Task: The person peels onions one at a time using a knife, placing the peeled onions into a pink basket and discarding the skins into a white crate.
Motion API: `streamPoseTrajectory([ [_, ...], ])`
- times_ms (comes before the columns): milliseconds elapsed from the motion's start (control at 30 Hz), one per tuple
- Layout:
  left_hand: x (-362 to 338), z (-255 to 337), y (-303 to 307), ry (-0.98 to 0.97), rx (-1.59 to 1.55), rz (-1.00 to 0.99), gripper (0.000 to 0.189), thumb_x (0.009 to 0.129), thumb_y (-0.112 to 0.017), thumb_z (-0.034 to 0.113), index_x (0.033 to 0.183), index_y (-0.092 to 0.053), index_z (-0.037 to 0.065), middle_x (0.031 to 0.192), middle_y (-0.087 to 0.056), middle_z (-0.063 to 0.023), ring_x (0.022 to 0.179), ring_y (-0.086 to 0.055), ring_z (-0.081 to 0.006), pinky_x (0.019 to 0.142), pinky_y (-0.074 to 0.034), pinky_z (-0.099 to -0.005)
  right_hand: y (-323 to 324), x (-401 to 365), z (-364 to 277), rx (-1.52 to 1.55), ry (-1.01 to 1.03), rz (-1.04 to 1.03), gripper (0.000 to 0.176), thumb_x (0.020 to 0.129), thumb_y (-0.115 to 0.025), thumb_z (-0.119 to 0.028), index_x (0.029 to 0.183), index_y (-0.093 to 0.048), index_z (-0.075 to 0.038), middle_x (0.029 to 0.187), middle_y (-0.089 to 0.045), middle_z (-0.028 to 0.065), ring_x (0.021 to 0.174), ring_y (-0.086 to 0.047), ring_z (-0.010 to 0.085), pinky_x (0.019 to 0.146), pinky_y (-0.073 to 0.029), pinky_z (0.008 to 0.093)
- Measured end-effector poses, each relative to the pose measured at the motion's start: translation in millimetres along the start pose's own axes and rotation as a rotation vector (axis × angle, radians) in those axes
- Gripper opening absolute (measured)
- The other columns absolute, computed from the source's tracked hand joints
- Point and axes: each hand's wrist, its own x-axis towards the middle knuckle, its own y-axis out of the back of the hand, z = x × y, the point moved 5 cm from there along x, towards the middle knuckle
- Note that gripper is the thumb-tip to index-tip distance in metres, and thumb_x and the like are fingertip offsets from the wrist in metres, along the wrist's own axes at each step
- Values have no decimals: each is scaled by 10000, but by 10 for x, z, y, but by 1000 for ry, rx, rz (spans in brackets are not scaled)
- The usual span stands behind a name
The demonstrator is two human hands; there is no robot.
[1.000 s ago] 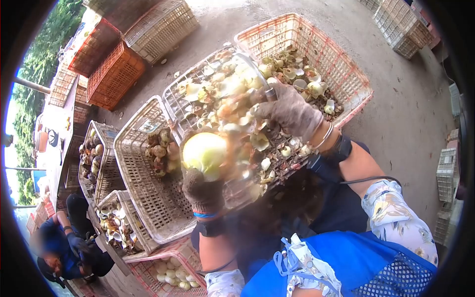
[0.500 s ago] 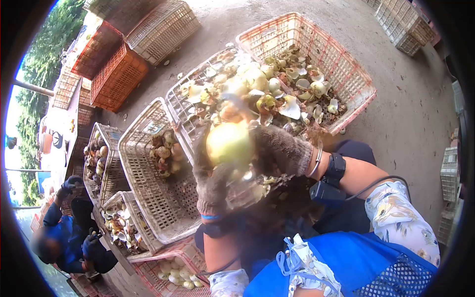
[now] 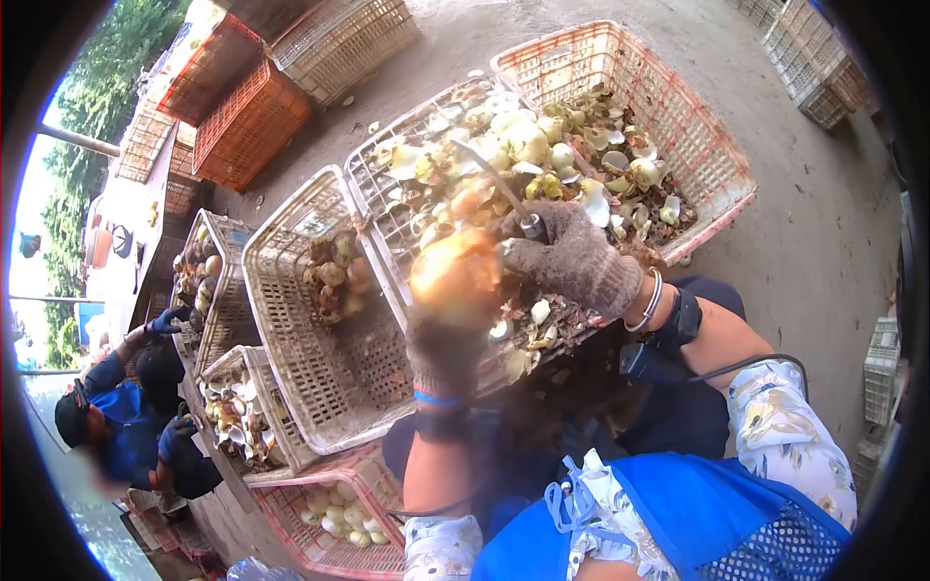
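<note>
My left hand [image 3: 444, 351], in a brown glove and blurred, is closed around a large onion [image 3: 453, 271] with orange-brown skin. Its fingers are partly hidden beneath the onion. In my gloved right hand [image 3: 581, 259] is a knife [image 3: 492, 176] with a thin curved blade pointing up and left. The right thumb lies at the onion's right side. Under and beyond both hands, a mesh rack [image 3: 360, 198] carries peeled onions [image 3: 523, 140], skins and cut scraps. A red-and-white crate [image 3: 693, 126] full of peelings stands behind it.
A pale crate [image 3: 281, 261] with several unpeeled onions [image 3: 334, 276] stands at left. Below it, a red crate [image 3: 291, 552] holds peeled onions. A co-worker [image 3: 131, 416] in blue sits at far left. Orange crates [image 3: 247, 126] are stacked at upper left; more crates [image 3: 814, 58] stand upper right.
The pale peeled onion between my hands is gone; a brown-skinned one is in my left hand. My right hand has shifted away to the right, and its knife shows clearly.
</note>
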Motion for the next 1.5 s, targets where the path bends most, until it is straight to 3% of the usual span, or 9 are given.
streamPoseTrajectory([
  [67,5,-154,61,25,12,-2,908,767,-697,565,1442,-341,75,1462,-410,-116,1326,-394,-321,1115,-275,-556,108,59,-175,-817,209,182,289,802,-688,-177,1051,-640,-39,818,-652,141,739,-651,256,681,-524,363],
  [133,9,-236,145,15,71,2,888,801,-665,551,1458,-312,71,1495,-372,-115,1350,-371,-298,1129,-252,-544,109,6,-320,-1069,468,263,330,792,-652,-145,1104,-613,-47,869,-621,183,821,-628,354,703,-511,427],
  [300,-33,-226,271,43,-51,121,629,814,-674,243,1362,-434,49,1303,-526,-90,1170,-526,-257,1060,-391,-442,-217,-324,-357,-1079,630,32,249,797,-611,-105,1024,-586,-6,807,-588,189,794,-616,362,663,-509,436],
  [433,-30,146,201,-118,10,249,619,753,-693,86,1327,-464,53,1240,-545,-69,1109,-552,-218,929,-497,-367,-273,-254,-134,-1089,449,-109,156,786,-617,-114,890,-570,-9,789,-581,187,749,-618,368,665,-513,443],
  [867,-4,448,65,-17,-304,317,802,670,-731,94,1390,-378,80,1263,-503,-90,1178,-510,-245,981,-466,-379,-292,-190,-57,-1001,374,-95,150,772,-617,-104,888,-591,-13,795,-606,209,777,-630,401,687,-511,473],
  [900,18,587,10,-32,-300,407,677,727,-748,-6,1313,-410,14,1143,-572,-95,991,-587,-165,840,-514,-307,-297,-186,-45,-972,374,-95,152,775,-615,-107,889,-591,-10,789,-606,212,777,-630,401,689,-511,475],
  [1333,30,499,-32,-87,-395,367,545,686,-695,-97,1200,-532,-21,1078,-611,-114,962,-623,-201,825,-524,-310,-147,-35,117,-1072,307,-152,242,734,-676,-139,918,-601,0,834,-629,224,825,-653,390,717,-531,450],
  [1433,-36,451,10,-313,159,287,384,709,-675,-65,1080,-626,22,966,-644,-96,871,-650,-202,766,-532,-302,-91,27,20,-1214,348,-162,386,669,-770,-211,949,-575,-29,870,-609,168,809,-652,362,688,-532,436],
  [1500,-92,-8,99,192,-411,168,775,682,-736,218,1370,-422,52,1304,-525,-133,1199,-517,-332,1045,-413,-472,-32,127,100,-1241,513,-218,378,674,-766,-210,935,-569,-20,858,-605,167,813,-653,359,678,-528,445],
])
